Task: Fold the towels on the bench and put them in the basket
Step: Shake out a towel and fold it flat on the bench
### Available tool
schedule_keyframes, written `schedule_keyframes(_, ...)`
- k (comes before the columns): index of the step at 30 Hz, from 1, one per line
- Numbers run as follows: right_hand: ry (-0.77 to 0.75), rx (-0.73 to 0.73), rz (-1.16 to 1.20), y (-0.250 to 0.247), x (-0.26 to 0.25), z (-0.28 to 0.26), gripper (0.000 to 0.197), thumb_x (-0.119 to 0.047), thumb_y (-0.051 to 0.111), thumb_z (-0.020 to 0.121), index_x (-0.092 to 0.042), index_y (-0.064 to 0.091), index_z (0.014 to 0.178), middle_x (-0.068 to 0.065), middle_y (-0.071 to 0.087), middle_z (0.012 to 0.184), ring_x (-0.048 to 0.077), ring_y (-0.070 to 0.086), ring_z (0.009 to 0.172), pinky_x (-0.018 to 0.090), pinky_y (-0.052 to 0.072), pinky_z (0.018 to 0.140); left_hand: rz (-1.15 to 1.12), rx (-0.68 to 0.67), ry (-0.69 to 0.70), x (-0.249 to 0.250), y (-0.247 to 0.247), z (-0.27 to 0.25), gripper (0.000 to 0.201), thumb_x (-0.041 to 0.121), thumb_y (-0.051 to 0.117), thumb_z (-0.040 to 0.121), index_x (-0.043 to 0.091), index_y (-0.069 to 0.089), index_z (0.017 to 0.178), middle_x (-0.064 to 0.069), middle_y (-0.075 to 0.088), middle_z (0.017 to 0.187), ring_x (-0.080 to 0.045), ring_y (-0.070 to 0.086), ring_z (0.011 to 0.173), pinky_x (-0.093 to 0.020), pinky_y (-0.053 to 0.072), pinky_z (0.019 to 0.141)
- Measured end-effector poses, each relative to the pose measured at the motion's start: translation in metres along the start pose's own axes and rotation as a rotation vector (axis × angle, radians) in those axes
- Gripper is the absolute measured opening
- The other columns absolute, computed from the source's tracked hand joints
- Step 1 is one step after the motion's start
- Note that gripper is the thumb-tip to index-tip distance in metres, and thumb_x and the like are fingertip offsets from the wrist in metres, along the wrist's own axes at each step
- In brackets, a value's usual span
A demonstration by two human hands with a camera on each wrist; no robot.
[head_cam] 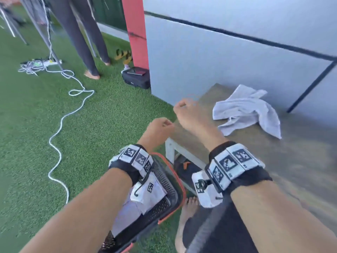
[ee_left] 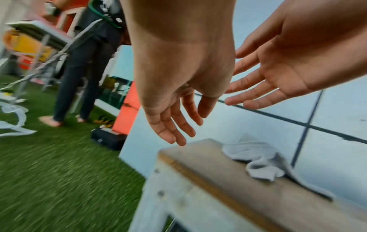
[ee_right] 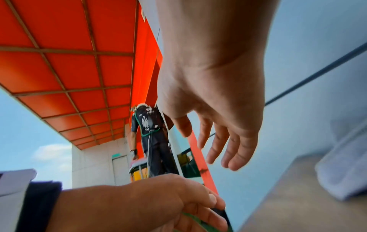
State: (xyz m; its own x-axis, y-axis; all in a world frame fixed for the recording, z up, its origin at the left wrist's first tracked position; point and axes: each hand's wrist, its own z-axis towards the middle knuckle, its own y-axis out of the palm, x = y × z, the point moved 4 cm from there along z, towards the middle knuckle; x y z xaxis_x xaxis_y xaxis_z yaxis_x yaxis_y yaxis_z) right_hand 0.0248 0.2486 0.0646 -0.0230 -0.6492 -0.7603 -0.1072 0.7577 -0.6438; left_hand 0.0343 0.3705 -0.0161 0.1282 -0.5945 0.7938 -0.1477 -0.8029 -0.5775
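Observation:
A crumpled pale grey towel (head_cam: 246, 110) lies on the wooden bench (head_cam: 273, 161) near the wall. Both my hands hang in the air over the bench's left end, empty. My left hand (head_cam: 160, 128) hovers above the grass beside the bench corner, fingers relaxed and straight in the left wrist view (ee_left: 174, 122). To the left of the towel and apart from it is my right hand (head_cam: 186, 114), fingers spread (ee_right: 222, 141). The black basket (head_cam: 171, 190) with an orange rim stands on the grass under my left wrist. A pale folded cloth (head_cam: 124, 216) lies inside it.
A grey wall (head_cam: 218, 52) runs behind the bench. A red pillar (head_cam: 136, 30) and a black bag (head_cam: 136, 77) stand at its left end. Another person (head_cam: 82, 33) stands on the grass, with a white cable (head_cam: 60, 125) snaking across it. My bare foot (head_cam: 189, 207) is beside the basket.

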Motion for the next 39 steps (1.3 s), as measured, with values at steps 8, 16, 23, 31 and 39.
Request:
schedule_keyframes(8,0.121,0.090,-0.139,-0.141,0.066,-0.019,0.017,-0.020,0.048,0.093,-0.013,0.064,0.090,0.000,0.058,0.083,0.011,0.057,0.076,0.021,0.032,0.055,0.567,-0.396,0.227,0.147,0.072,0.037,0.028,0.023,0.050,0.098,0.007,0.068,0.112,-0.008,0.062,0.104,-0.025,0.057,0.097,-0.030,0.043,0.083)
schedule_keyframes(16,0.338,0.034,-0.144,-0.173,0.177,-0.035,0.034,-0.014,0.043,0.097,0.008,0.059,0.117,0.030,0.060,0.114,0.024,0.053,0.084,0.036,0.043,0.069,1.004,-0.459,0.296,0.184,0.147,0.070,0.030,0.027,0.052,0.097,0.015,0.064,0.122,-0.004,0.057,0.124,-0.021,0.054,0.103,-0.028,0.040,0.086)
schedule_keyframes(23,0.385,0.022,-0.254,-0.164,0.231,-0.001,0.040,-0.025,0.037,0.096,-0.036,0.053,0.131,0.011,0.031,0.147,0.035,0.023,0.134,0.042,0.025,0.114,0.974,-0.437,0.258,0.173,0.195,0.105,0.055,0.033,0.053,0.094,0.023,0.040,0.147,-0.010,0.017,0.158,-0.039,0.022,0.142,-0.050,0.028,0.114)
schedule_keyframes(31,0.389,-0.078,-0.349,-0.141,0.258,0.021,0.051,-0.034,0.042,0.093,-0.018,0.045,0.142,-0.005,0.018,0.160,0.029,0.007,0.148,0.051,0.024,0.116,0.819,-0.322,0.292,0.169,0.211,0.123,0.042,0.027,0.054,0.092,0.015,0.054,0.131,-0.010,0.039,0.142,-0.033,0.038,0.132,-0.047,0.041,0.103)
schedule_keyframes(39,0.185,0.525,-0.156,-0.206,0.222,-0.008,0.022,-0.015,0.055,0.095,-0.006,0.063,0.114,0.010,0.061,0.119,0.033,0.059,0.106,0.044,0.046,0.096,0.323,-0.077,0.569,0.218,0.169,0.105,0.012,0.010,0.058,0.090,0.013,0.047,0.093,-0.003,0.055,0.085,-0.021,0.047,0.073,-0.025,0.032,0.057)
